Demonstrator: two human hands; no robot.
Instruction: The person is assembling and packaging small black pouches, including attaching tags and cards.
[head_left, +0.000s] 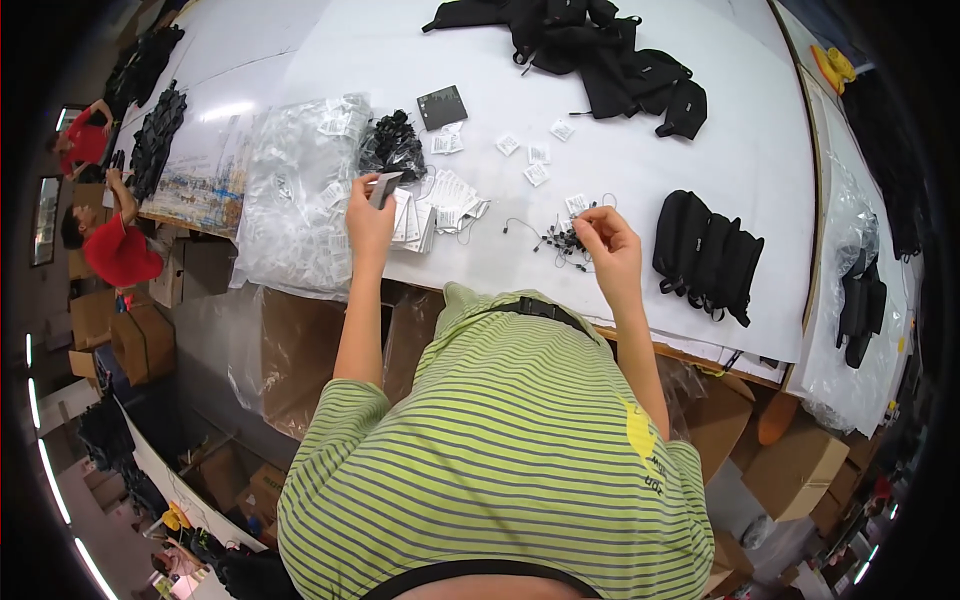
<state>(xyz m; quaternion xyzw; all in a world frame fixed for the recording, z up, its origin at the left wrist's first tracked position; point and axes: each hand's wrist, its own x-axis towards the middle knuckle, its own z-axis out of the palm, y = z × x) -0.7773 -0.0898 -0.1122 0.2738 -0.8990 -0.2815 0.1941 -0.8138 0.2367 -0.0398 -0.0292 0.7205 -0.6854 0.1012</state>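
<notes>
My left hand [369, 228] is closed on a small grey card tag [385, 188], held up over the table's near edge. Beside it lies a stack of white card tags [412, 222], with more fanned tags [455, 196] to its right. My right hand [613, 245] pinches a thin dark cord at a small pile of black tag cords [562, 246]; a loop shows by its fingertips, though the fingers partly hide it. A white sachet [575, 204] lies just behind that pile. To the right stands a row of black pouches [703, 252].
A big clear plastic bag of white sachets [300, 190] lies left, beside a bag of black cords [393, 142]. Behind are a dark square card [442, 107], loose sachets [508, 146] and heaped black bags [620, 65]. Cardboard boxes [795, 470] sit below the table. People in red work far left.
</notes>
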